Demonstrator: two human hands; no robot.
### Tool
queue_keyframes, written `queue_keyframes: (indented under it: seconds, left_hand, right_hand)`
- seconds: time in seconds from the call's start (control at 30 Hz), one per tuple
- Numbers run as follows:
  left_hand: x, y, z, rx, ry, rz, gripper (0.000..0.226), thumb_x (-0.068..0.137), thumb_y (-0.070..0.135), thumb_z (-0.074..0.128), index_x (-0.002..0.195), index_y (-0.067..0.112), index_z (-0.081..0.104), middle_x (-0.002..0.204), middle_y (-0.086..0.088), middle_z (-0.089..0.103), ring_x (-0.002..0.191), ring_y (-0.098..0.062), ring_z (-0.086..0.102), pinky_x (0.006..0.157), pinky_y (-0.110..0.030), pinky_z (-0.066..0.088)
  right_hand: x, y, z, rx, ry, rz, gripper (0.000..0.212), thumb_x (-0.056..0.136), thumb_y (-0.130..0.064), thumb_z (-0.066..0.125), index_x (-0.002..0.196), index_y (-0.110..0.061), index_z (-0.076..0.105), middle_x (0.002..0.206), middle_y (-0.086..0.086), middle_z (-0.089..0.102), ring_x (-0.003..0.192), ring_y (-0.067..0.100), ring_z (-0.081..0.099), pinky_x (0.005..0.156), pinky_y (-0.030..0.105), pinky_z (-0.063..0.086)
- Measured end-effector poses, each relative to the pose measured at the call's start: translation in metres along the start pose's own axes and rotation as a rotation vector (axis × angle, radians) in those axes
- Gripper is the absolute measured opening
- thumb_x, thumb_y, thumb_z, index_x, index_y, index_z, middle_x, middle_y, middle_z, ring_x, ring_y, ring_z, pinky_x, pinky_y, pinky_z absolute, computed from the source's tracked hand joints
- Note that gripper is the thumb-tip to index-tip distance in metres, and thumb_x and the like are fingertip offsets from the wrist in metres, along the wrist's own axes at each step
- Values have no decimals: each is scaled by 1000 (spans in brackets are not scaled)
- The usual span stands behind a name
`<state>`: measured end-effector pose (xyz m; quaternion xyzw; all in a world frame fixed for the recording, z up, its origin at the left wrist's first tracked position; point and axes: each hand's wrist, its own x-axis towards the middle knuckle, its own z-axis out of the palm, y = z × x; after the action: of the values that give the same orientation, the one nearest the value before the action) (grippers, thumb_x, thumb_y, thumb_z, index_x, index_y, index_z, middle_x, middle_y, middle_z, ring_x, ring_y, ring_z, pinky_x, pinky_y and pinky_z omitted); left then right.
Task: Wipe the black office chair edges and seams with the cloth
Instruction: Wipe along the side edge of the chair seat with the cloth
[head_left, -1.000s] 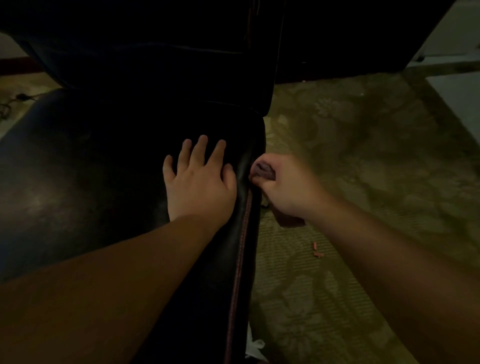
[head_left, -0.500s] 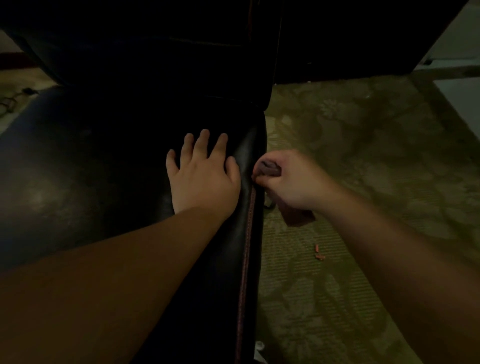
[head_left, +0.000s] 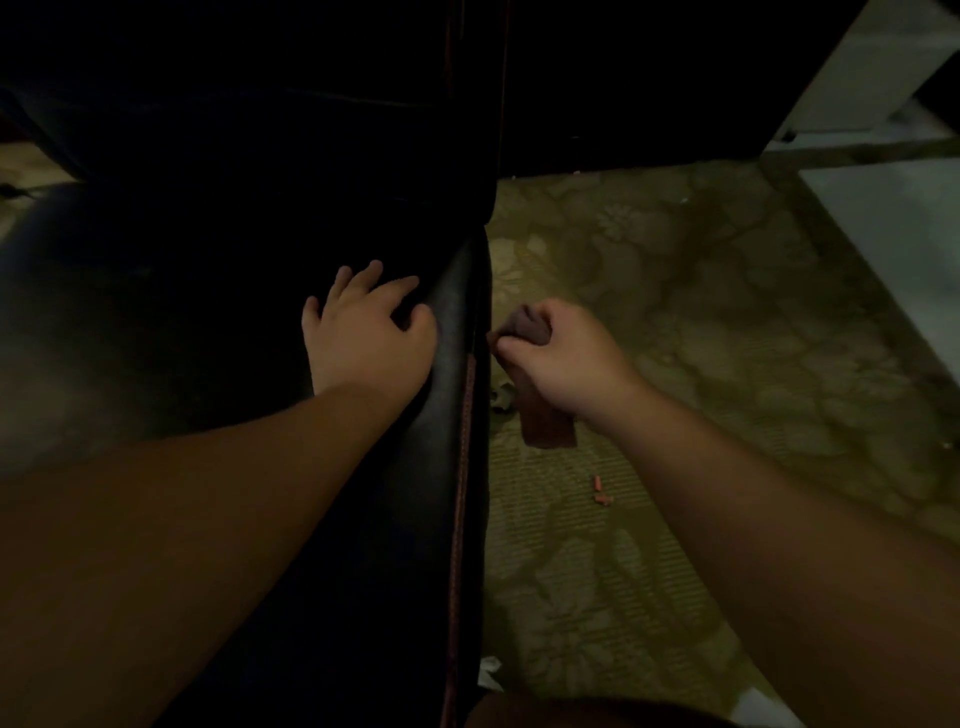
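Note:
The black office chair (head_left: 156, 322) fills the left half of the dim head view, its seat shiny, its backrest dark above. A reddish stitched seam (head_left: 466, 415) runs down the seat's right edge. My left hand (head_left: 369, 332) rests flat on the seat just left of that edge, fingers spread. My right hand (head_left: 561, 358) grips a dark brownish cloth (head_left: 545, 426) beside the seat's right edge; one end of the cloth sticks out above the fist next to the seam, the other hangs below the hand.
A green patterned carpet (head_left: 701, 322) covers the floor to the right of the chair. Small orange bits (head_left: 602, 491) lie on it near my right forearm. A white scrap (head_left: 488, 670) lies by the chair's lower edge. Pale floor (head_left: 893, 218) shows at far right.
My right hand has drawn slightly away from the seat edge with the cloth, so more cloth shows above and below the fist. My left hand has turned slightly, staying on the seat.

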<state>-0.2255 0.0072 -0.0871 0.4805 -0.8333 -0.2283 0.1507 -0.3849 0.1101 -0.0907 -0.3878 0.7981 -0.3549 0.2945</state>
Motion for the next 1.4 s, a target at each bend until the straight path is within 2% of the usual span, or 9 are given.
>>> queue_keyframes:
  seconds: [0.13,0.27,0.4,0.53,0.67,0.93,1.13,1.27,1.4]
  left_hand:
    - [-8,7,-19,197,-71,36,55,101,43,37,153,24,40,157,-7,40,146,-31,31,119,-52,24]
    - [-34,3,-26,338,-129,100,59,103,49,30,158,31,22,165,-2,24,153,-30,15,123,-53,13]
    - [-59,-13,-12,370,-141,97,62,101,56,22,159,36,11,169,0,7,155,-27,0,123,-56,5]
    - [-60,-17,-2,374,-93,92,62,100,58,19,159,38,12,169,1,7,155,-25,-2,123,-56,4]
    - [-60,-15,-3,369,-104,82,67,95,59,11,159,38,11,169,1,5,155,-25,-4,123,-56,4]
    - [-55,-17,7,399,-83,78,64,98,58,13,158,38,7,169,-2,4,155,-27,-4,123,-57,2]
    - [-56,-18,11,399,-54,65,65,97,58,14,159,37,11,169,-3,7,155,-27,-2,123,-57,3]
    - [-55,-19,11,395,-63,74,65,96,58,13,158,38,11,169,-2,7,155,-27,-3,123,-57,1]
    - [-57,-20,10,377,-57,81,65,96,58,13,158,38,13,169,-2,7,155,-27,-3,123,-56,1]
  right_hand:
    - [-28,-5,-13,196,37,164,18,85,-33,73,94,-20,67,83,2,69,79,20,67,63,30,48]
    - [-47,-7,-8,261,125,185,16,86,-31,73,94,-18,71,79,-1,69,74,16,66,59,25,42]
    - [-49,-1,9,54,19,64,11,91,-27,68,92,-16,70,79,-4,67,76,13,63,60,26,40]
    - [-26,-8,13,61,62,0,7,97,-21,61,99,-19,67,84,-11,63,78,4,59,61,19,37]
    - [-4,-17,10,139,135,-46,18,98,-18,60,85,-31,58,79,-19,59,73,-7,54,58,10,35]
    - [10,5,24,77,-5,-30,5,92,-21,68,92,-26,71,85,-12,70,83,4,64,70,24,46]
    - [9,5,32,51,94,-67,6,92,-22,67,96,-22,71,88,-8,70,83,6,64,67,25,47]
    - [16,6,23,80,-15,-62,6,89,-19,71,85,-23,72,82,-6,72,80,10,67,74,32,53]
    - [17,6,24,61,44,-78,2,87,-21,72,88,-21,73,81,-5,72,79,12,67,73,33,54]
